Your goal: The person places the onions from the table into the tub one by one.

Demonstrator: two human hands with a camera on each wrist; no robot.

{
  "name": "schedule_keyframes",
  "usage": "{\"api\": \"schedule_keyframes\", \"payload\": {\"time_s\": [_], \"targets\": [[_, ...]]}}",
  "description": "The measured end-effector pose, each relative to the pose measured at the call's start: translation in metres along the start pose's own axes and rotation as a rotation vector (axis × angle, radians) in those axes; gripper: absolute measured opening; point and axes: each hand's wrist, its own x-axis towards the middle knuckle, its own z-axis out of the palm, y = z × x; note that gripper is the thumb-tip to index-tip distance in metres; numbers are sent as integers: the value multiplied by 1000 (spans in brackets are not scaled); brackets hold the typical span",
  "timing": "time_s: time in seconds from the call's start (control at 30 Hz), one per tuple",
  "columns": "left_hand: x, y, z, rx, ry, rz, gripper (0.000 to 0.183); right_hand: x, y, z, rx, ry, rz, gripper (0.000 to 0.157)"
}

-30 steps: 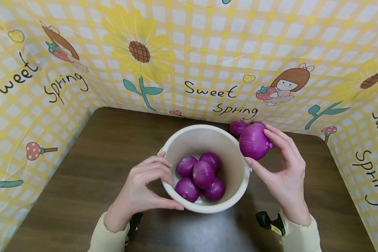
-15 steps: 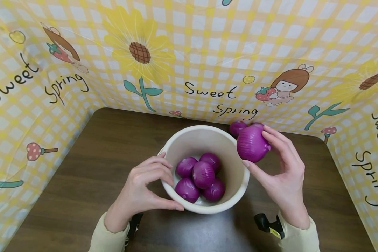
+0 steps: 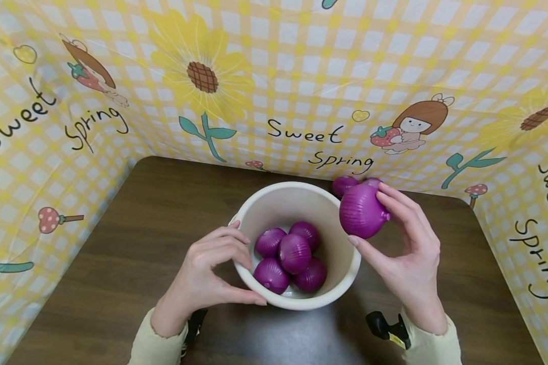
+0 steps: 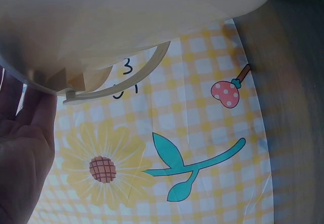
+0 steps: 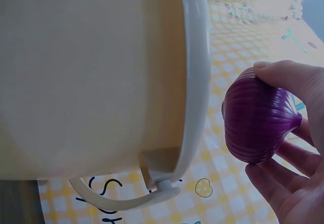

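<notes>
A cream bucket with several purple onions inside stands on the table. My left hand grips its left rim, with the fingertips over the edge and the thumb along the near side. My right hand pinches another purple onion between thumb and fingers, at the bucket's right rim. In the right wrist view this onion is apart from the bucket wall, its pointed tip towards the palm. The left wrist view has the bucket's underside and curved handle beside my left hand.
Two more onions lie at the back of the brown table, one plainly visible, the other mostly hidden behind the held one. A yellow checked cloth encloses the table's back and sides.
My right hand has moved slightly left and towards me, bringing the held onion over the bucket's right rim. The left hand and the bucket stay in place.
</notes>
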Motion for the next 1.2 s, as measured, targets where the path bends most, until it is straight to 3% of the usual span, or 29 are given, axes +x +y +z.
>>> {"api": "schedule_keyframes", "payload": {"time_s": [1.2], "targets": [[1, 1, 0, -4, 5, 2, 47, -5, -2, 13, 88, -23, -59, 64]]}}
